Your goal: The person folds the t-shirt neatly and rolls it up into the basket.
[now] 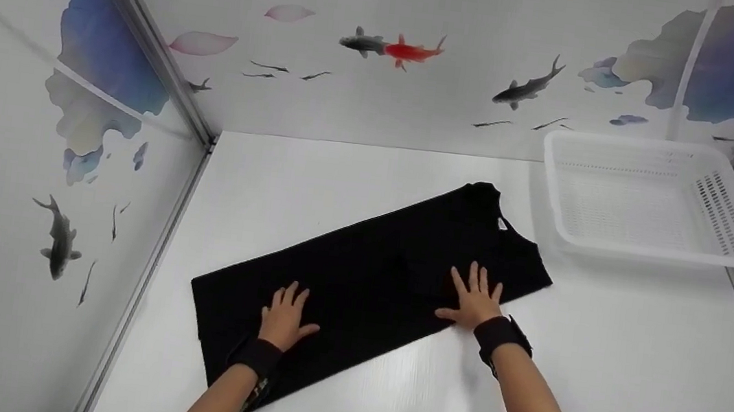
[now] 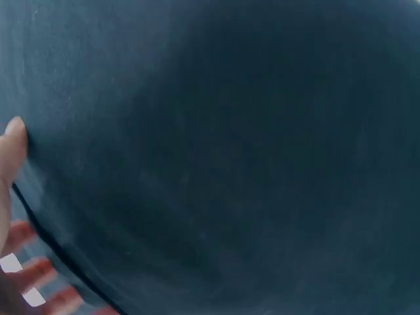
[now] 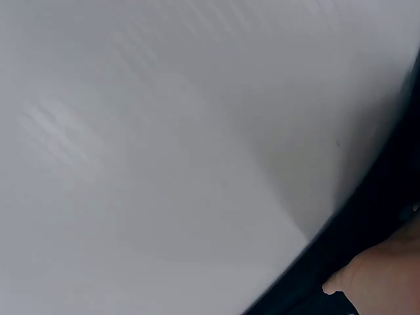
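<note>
A black shirt (image 1: pixel 367 268), folded into a long strip, lies slantwise on the white table. Its neck and shoulder end points to the upper right in the head view. My left hand (image 1: pixel 283 317) rests with fingers spread on the lower-left part of the cloth. Near the shoulder end, my right hand (image 1: pixel 475 302) presses the front edge, fingers fanned out. Dark cloth (image 2: pixel 230 164) fills the left wrist view, with the thumb and fingertips of the left hand (image 2: pixel 12 154) at its left border. In the right wrist view the right hand (image 3: pixel 387 279) shows beside the cloth's edge (image 3: pixel 302 275).
A white perforated plastic basket (image 1: pixel 645 248) stands at the back right of the table (image 1: pixel 631 374). Walls printed with fish and petals (image 1: pixel 378 110) enclose the back and sides. Dark bands (image 1: pixel 258 357) wrap both wrists.
</note>
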Tool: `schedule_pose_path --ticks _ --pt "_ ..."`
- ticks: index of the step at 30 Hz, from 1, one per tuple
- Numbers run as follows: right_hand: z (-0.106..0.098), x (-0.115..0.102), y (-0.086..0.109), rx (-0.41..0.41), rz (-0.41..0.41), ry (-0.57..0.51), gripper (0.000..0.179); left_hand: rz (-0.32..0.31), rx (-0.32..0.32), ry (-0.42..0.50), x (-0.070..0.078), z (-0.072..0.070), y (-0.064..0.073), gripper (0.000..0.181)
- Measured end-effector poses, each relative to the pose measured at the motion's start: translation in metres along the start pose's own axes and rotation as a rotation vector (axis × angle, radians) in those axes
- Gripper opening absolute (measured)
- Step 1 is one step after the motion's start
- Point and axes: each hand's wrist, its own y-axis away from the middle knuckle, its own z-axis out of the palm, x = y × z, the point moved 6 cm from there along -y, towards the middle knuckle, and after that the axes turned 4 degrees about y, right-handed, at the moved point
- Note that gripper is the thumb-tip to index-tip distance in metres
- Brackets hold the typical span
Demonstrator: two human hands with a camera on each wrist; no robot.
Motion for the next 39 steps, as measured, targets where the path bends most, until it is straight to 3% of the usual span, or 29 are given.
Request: schedule_pose_path --ticks 3,6,10,15,17,20,23,26,29,33,36,39 --pt "-0.002 0.002 0.001 0.016 0.043 0.015 0.095 0.022 -0.039 -0.012 0.006 0.001 0.001 0.068" --pt "-0.009 -0.017 0.01 0.08 0.111 0.001 0.085 0.062 -0.053 -0.023 0.004 -0.007 -0.004 0.065" --pt "0.0 -0.045 0.017 0.178 0.164 -0.111 0.085 0.094 -0.097 0.001 -0.009 -0.017 -0.015 0.073" --pt "0.018 -0.057 0.011 0.166 0.218 -0.171 0.102 0.044 -0.247 0.09 -0.024 -0.013 -0.017 0.085" --pt "0.021 -0.055 0.005 0.155 0.207 -0.151 0.106 0.021 -0.262 0.116 -0.025 -0.009 -0.014 0.086" --pt "0.019 -0.047 -0.004 0.151 0.149 -0.123 0.106 -0.01 -0.233 0.132 -0.022 -0.004 -0.01 0.086" --pt "0.013 -0.037 -0.011 0.157 0.09 -0.077 0.103 -0.053 -0.187 0.127 -0.012 0.004 -0.007 0.087" --pt "0.005 -0.024 -0.014 0.161 0.078 -0.006 0.099 -0.091 -0.138 0.118 0.007 0.015 -0.005 0.086" --pt "-0.006 -0.008 -0.013 0.176 0.122 0.06 0.095 -0.105 -0.11 0.075 0.033 0.027 -0.006 0.086" --pt "-0.019 0.006 -0.008 0.194 0.204 0.103 0.091 -0.103 -0.117 -0.052 0.065 0.038 -0.004 0.088" --pt "-0.022 0.003 -0.004 0.225 0.238 0.083 0.084 -0.091 -0.112 -0.11 0.077 0.034 -0.005 0.08" --pt "-0.017 -0.014 0.001 0.274 0.218 0.029 0.077 -0.045 -0.071 -0.122 0.075 0.021 -0.016 0.066"
